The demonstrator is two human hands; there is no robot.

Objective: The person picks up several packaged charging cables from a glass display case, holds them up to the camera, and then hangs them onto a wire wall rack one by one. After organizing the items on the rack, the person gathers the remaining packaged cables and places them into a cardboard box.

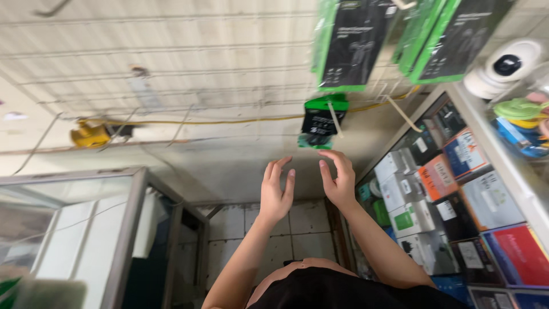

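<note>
Both hands are raised toward a wire grid panel [171, 74] mounted on the far wall. The left hand [277, 191] and the right hand [338, 182] stand side by side with a gap between them. On each, the fingers are released and slightly curled. Neither hand grips anything.

The nearest item is a small green-and-black package [320, 122] hanging on a hook [334, 119] of the grid. It sits just above the right hand's fingertips [323, 164], close to them but apart, with no contact visible.

Surrounding items:
- Two larger green-and-black packages hang above the small one: one at top centre [350, 43], one at top right [457, 37]. Total hanging packages in view: three.
- One bare peg [403, 113] projects from the grid to the right of the small package.
- One yellow cord [229, 121] runs across the grid from a yellow object [88, 135] at left toward the right.
- One white dome-shaped camera unit [504, 66] rests on top of the glass display cabinet [503, 149] at right, beside some coloured items [523, 123] that are too blurred to identify.
- Inside that cabinet, boxed goods [452, 200] in white, orange, blue, red and black are stacked closely; a full count cannot be made.
- One metal-framed glass case [114, 229] stands at near left.

Nothing lies between the hands and the small package. The right forearm passes close to the cabinet edge.
</note>
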